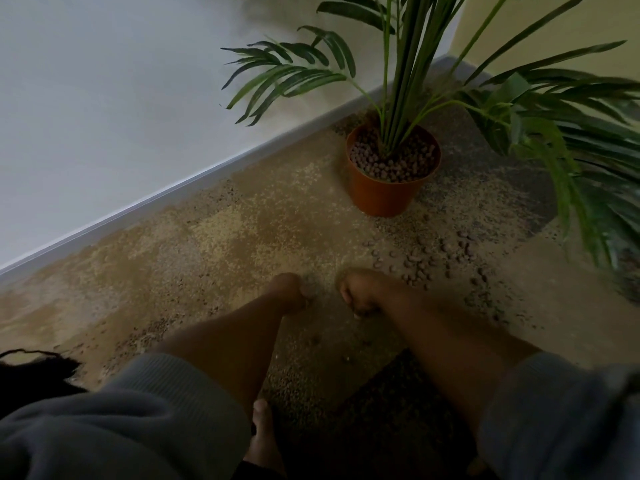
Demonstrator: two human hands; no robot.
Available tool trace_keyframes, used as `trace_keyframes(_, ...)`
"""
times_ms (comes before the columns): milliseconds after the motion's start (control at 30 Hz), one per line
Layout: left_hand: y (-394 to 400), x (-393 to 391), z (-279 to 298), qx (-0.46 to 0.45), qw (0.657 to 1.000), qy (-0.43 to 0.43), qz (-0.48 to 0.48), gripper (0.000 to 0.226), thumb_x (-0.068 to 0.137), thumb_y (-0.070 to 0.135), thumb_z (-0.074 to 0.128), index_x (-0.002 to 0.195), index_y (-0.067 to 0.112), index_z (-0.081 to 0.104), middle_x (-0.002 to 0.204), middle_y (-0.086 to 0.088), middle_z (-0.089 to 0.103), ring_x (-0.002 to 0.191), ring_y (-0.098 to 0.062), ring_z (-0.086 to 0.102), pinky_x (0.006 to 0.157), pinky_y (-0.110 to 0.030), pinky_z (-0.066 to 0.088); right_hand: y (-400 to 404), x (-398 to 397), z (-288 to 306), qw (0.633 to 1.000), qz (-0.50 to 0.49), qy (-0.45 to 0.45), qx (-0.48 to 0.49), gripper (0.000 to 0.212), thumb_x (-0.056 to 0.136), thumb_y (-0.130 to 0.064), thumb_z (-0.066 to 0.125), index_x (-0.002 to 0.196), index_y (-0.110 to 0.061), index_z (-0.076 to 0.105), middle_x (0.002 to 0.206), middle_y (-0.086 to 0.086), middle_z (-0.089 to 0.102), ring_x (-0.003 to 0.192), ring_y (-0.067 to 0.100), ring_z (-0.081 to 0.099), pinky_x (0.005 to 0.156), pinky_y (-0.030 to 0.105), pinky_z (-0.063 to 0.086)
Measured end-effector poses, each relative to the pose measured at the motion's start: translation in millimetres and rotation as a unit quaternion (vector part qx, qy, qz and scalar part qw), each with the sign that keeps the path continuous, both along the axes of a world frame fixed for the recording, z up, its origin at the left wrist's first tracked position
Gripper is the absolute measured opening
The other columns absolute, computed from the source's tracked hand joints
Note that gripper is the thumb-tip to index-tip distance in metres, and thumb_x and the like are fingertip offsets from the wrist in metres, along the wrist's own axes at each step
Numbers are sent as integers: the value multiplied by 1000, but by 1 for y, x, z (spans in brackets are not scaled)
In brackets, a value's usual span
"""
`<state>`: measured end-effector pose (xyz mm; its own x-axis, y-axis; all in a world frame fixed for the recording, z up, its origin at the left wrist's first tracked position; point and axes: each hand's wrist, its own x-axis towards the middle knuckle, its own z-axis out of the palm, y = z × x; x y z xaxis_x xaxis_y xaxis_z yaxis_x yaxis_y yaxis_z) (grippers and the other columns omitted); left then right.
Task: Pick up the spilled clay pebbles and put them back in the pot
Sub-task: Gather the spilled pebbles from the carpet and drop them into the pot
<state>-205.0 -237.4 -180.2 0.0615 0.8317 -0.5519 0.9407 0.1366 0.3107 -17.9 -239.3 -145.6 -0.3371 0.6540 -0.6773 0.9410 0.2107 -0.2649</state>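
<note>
Both hands reach down to the carpet (242,230), fingers curled under. The left hand (292,292) seems to hold a pebble at its fingertips; whether the right hand (356,292) holds anything I cannot tell. Spilled pebbles (426,258) lie scattered just right of the right hand. Beyond them stands the pot (384,195), full of pebbles, by the wall (104,98).
</note>
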Motion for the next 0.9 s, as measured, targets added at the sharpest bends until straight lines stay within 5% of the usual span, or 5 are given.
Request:
trace_keyframes(133,-7,-2,1,-19,999,-27,13,23,82,24,71,104,18,71,111,-1,65,105,-17,60,85,-27,52,0,3,-3,999,-11,18,24,14,83,1,64,81,-13,65,72,0,55,68,15,53,51,21,37)
trace_keyframes(333,-23,-4,4,-86,989,-118,-3,15,76,25,80,89,22,74,84,12,66,92,-10,63,75,-20,47,-7,11,-16,998,-52,26,12,18,79,-23,76,78,-23,58,87,-6,53,79,11,53,65,25,41)
trace_keyframes(600,-33,-1,7,-133,983,-35,-122,61,62,36,87,116,18,67,113,2,67,107,-15,61,94,-33,50,-12,13,-22,995,-80,51,-7,20,80,-5,68,74,-23,62,90,3,66,88,19,63,76,33,53)
trace_keyframes(767,-33,0,11,-136,974,-37,-175,35,73,29,82,105,18,73,104,-2,73,96,-14,68,94,-35,53,-15,6,-18,984,-111,99,-99,21,85,0,64,101,-11,71,105,11,71,80,17,68,60,20,55)
trace_keyframes(900,-34,6,14,-132,979,-37,-153,24,81,23,75,103,14,74,103,-7,73,75,-12,65,79,-27,55,-22,1,-15,983,-50,81,-156,25,83,-1,69,106,-10,72,107,14,70,70,13,65,52,15,52)
